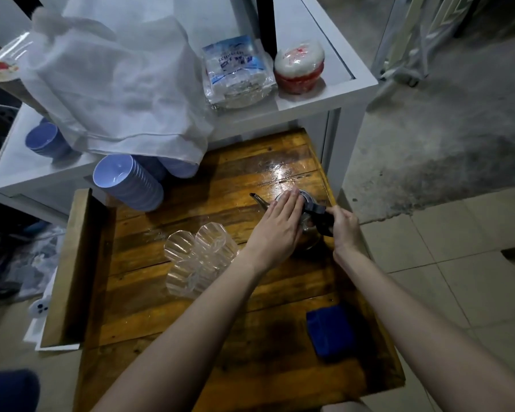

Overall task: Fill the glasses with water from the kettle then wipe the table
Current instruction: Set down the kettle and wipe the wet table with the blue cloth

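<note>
A metal kettle [307, 200] with a thin spout pointing left stands at the right side of the wooden table [238, 337]. My left hand [280, 224] lies flat on the kettle's lid, fingers together. My right hand [347, 227] is closed around the kettle's black handle. Three clear ribbed glasses [197, 257] stand clustered left of the kettle, close to my left wrist. A folded blue cloth [330, 331] lies near the table's right front edge. A wet shine shows on the wood behind the kettle.
Stacks of blue bowls [128, 182] lie at the table's back left under a white cloth bag [113, 84]. A white shelf [309, 96] behind holds a plastic packet [235, 69] and a red-and-white tub [299, 66]. A wooden rail [69, 263] borders the table's left side; tiled floor lies right.
</note>
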